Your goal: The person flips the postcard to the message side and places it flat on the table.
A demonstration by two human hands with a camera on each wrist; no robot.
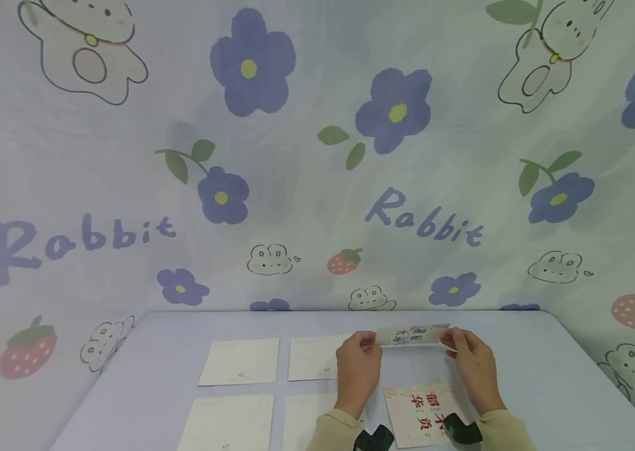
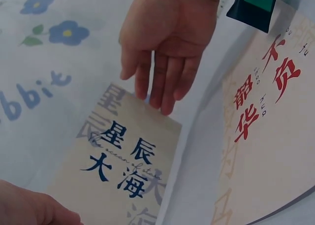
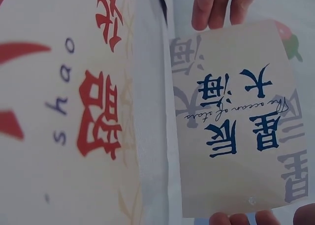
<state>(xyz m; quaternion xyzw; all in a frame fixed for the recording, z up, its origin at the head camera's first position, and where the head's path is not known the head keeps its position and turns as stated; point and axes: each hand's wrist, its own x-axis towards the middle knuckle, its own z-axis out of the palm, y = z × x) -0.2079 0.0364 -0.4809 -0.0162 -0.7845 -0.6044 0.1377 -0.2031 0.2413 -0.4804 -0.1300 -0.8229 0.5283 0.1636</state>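
Both hands hold a cream card with dark blue Chinese characters (image 1: 414, 336), raised above the table and tilted. My left hand (image 1: 359, 373) pinches its left end; in the left wrist view the left thumb (image 2: 37, 208) lies at the card's near edge. At the opposite end, my right hand (image 1: 474, 369) grips the card, its fingertips (image 3: 241, 219) at the lower edge in the right wrist view. Beneath the hands, a cream card with red characters (image 1: 416, 407) lies on the table, partly covered by the right wrist's black camera (image 1: 462, 430).
Several plain cream cards lie in two rows on the left, among them a far-left card (image 1: 241, 362) and a near-left card (image 1: 227, 423). They rest on a pale table (image 1: 554, 388). A patterned curtain (image 1: 306, 156) hangs behind the table's far edge.
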